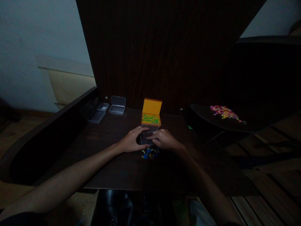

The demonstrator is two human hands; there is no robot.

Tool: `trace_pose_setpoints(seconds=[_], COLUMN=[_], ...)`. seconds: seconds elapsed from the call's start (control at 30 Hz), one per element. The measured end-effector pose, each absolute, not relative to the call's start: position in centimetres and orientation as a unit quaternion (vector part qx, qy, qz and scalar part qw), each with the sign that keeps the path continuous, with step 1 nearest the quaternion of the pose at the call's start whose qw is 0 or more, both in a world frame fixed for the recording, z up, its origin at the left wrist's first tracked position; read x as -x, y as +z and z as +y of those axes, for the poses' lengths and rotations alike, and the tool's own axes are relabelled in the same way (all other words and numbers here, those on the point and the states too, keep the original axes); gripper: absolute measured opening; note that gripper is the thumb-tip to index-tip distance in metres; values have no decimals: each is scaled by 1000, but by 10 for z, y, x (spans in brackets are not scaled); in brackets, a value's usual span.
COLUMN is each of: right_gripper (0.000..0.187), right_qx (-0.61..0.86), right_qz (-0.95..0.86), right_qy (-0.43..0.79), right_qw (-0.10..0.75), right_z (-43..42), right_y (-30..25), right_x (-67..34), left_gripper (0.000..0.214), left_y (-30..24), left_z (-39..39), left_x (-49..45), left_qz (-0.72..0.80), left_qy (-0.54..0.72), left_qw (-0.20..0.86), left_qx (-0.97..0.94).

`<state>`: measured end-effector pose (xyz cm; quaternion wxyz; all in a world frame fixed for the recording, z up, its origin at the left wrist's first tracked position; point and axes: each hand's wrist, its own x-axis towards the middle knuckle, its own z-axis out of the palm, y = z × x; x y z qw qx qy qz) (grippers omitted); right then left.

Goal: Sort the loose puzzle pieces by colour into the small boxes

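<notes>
A small clear plastic box (144, 138) with its lid up sits on the dark wooden table in front of me. My left hand (133, 140) holds it from the left side, thumb at the near edge and fingers at the far edge. My right hand (164, 139) reaches in from the right, its fingers curled and the tips inside the box; whatever they pinch is too small and dark to make out. Just below the box lies a loose pile of small blue and yellow pieces (150, 153). Right behind it stands an open yellow box (152, 107) with small green pieces (150, 119) in it.
Open clear boxes stand at the back left: one larger (96, 116), one beside it (117, 109) and a smaller one (103, 106). Pink, yellow and orange pieces (225, 112) are heaped on a dark curved surface at right. A raised wooden side (58, 119) borders the table on the left.
</notes>
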<state>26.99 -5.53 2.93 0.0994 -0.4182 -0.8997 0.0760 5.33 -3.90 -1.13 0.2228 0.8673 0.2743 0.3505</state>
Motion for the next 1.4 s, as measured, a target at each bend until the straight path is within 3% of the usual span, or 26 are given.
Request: trace_pose_setpoints(seconds=[0.67, 1.0, 1.23, 1.4], right_gripper=[36, 37, 25, 23], right_qx=[448, 439, 430, 414], right_qz=[-891, -890, -858, -854], right_qy=[63, 80, 167, 273], right_qw=[33, 91, 226, 158], right_z=[-59, -57, -50, -48], right_y=[36, 33, 38, 43], right_x=[-267, -272, -295, -306], left_gripper=[65, 65, 64, 64], left_y=[-11, -12, -15, -13], left_z=[-37, -37, -31, -27], left_x=[-53, -52, -49, -45], left_qz=[283, 280, 288, 318], left_qy=[354, 360, 354, 350], left_qw=[224, 215, 202, 191], left_qx=[-863, -864, -866, -860])
